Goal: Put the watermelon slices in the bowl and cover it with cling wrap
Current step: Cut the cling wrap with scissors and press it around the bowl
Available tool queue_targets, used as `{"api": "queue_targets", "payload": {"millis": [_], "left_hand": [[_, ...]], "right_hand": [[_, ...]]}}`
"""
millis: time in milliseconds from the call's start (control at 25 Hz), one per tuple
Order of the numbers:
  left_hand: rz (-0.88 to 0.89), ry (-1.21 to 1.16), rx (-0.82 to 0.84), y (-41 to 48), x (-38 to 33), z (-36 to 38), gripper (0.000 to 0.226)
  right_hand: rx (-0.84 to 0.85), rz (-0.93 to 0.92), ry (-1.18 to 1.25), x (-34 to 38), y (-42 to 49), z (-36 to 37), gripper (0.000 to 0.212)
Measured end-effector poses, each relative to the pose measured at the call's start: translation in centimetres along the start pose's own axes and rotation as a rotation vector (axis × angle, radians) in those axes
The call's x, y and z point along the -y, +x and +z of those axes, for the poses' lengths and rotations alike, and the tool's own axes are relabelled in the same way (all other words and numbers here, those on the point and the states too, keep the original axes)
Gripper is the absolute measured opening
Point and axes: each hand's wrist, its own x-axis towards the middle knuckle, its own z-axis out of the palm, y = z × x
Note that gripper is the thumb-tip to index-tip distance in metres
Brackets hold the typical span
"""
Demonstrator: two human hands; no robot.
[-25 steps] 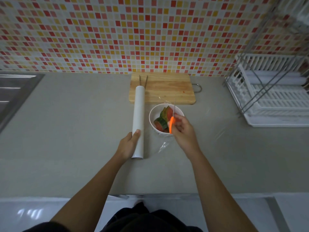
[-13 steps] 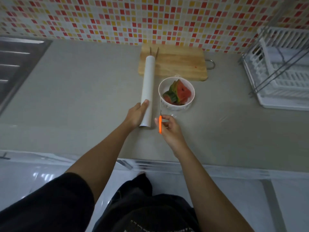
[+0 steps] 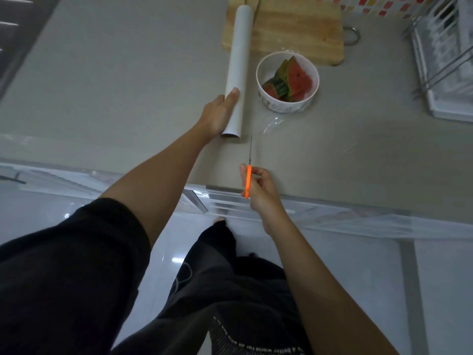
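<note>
A white bowl (image 3: 263, 80) on the grey counter holds watermelon slices (image 3: 294, 80), red flesh and green rind. Clear cling wrap (image 3: 275, 123) lies over the bowl and trails onto the counter in front of it. The long white cling wrap roll (image 3: 239, 55) lies left of the bowl, its far end on the cutting board. My left hand (image 3: 218, 114) grips the roll's near end. My right hand (image 3: 261, 190) holds orange-handled scissors (image 3: 247, 180) at the counter's front edge, blades pointing toward the roll and closed together.
A wooden cutting board (image 3: 297, 29) sits behind the bowl by the tiled wall. A white dish rack (image 3: 445, 62) stands at the right. A steel sink (image 3: 12, 26) is at the far left. The counter's front edge (image 3: 332, 211) runs under my right hand.
My right hand has drawn the scissors back from beside the bowl to the counter's front edge. The left hand stays on the roll. The view has tilted downward.
</note>
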Motion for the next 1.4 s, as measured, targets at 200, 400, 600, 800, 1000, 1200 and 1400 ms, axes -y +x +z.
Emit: {"api": "queue_targets", "payload": {"millis": [200,400,600,800,1000,1200,1400], "left_hand": [[-0.008,-0.046,0.016,0.0,0.0,-0.2,0.063],[-0.011,-0.073,0.031,-0.1,0.0,-0.3,0.055],[-0.020,-0.083,0.037,0.2,0.2,-0.2,0.058],[-0.021,-0.099,0.047,0.2,0.3,-0.3,0.051],[-0.019,-0.109,0.055,0.5,0.5,-0.3,0.050],[-0.027,-0.107,0.060,0.5,0.7,-0.4,0.053],[-0.053,-0.144,0.077,0.4,0.7,-0.3,0.058]], "right_hand": [[0.038,0.136,-0.060,-0.2,-0.7,0.2,0.047],[0.071,0.146,-0.051,1.3,1.1,1.1,0.044],[0.068,0.102,0.037,2.2,2.6,1.7,0.037],[0.059,0.074,0.052,1.7,3.2,1.9,0.031],[0.074,0.070,0.096,1.2,3.5,1.1,0.020],[0.096,0.095,0.117,1.8,4.4,1.3,0.032],[0.083,0.071,0.114,2.6,5.5,1.5,0.031]]}}
